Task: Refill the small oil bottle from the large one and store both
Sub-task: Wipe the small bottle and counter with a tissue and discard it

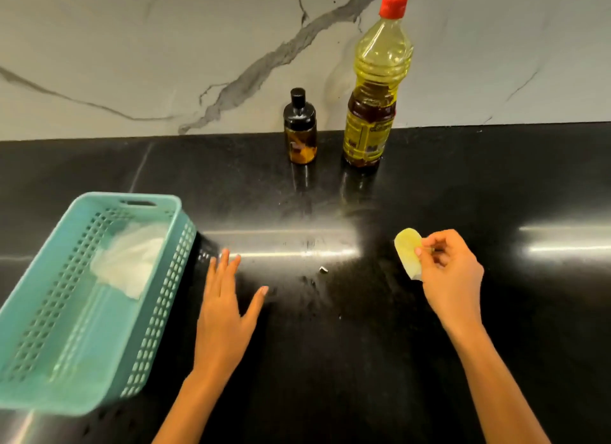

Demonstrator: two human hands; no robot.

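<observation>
black counter (429, 186) bare mid-span, left hand (222, 311) fingers splayed, right hand (451, 278) pinching yellow piece (408, 250)

Bright glare streaks on glossy countertop (429, 186)

Bare counter (330, 192) lies before both bottles; basket (99, 295) blocks the left.

Setting: a domestic kitchen. Indicators: a polished black stone countertop (429, 186) meeting a white, grey-veined marble-pattern backsplash (165, 47); a large bottle of cooking oil (373, 90) (red cap) standing on the counter; a teal perforated plastic storage basket (158, 298).
</observation>
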